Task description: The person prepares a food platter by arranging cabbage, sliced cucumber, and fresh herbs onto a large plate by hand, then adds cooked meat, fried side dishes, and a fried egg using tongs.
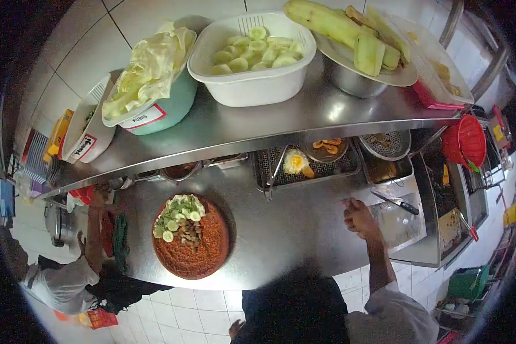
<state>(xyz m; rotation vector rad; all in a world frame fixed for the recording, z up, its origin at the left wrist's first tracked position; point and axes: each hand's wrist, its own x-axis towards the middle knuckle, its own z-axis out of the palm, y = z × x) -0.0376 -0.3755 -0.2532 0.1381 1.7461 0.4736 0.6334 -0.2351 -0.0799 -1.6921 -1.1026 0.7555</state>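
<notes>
My right hand (358, 219) is above the steel counter (286, 229), left of a pale cutting board (404, 226) with a knife (397, 202) on it. Its fingers are curled together; what they hold, if anything, I cannot make out. Low in the view, beside my dark apron, a small part of my left hand (235, 328) shows, its fingers unclear. Left of centre on the counter sits a round clay dish (217, 261) of red chili paste (183, 258), with cucumber slices (195, 216), shredded greens (180, 206) and brown pieces (189, 234) on top.
A wire-rack tray (264, 184) holds tongs (276, 169) and a fried egg (296, 162). Overhead, a shelf (235, 129) carries a cabbage tub (166, 123), a cucumber basket (252, 92) and a plate of long green vegetables (407, 77). A co-worker's arm (93, 241) reaches in at left.
</notes>
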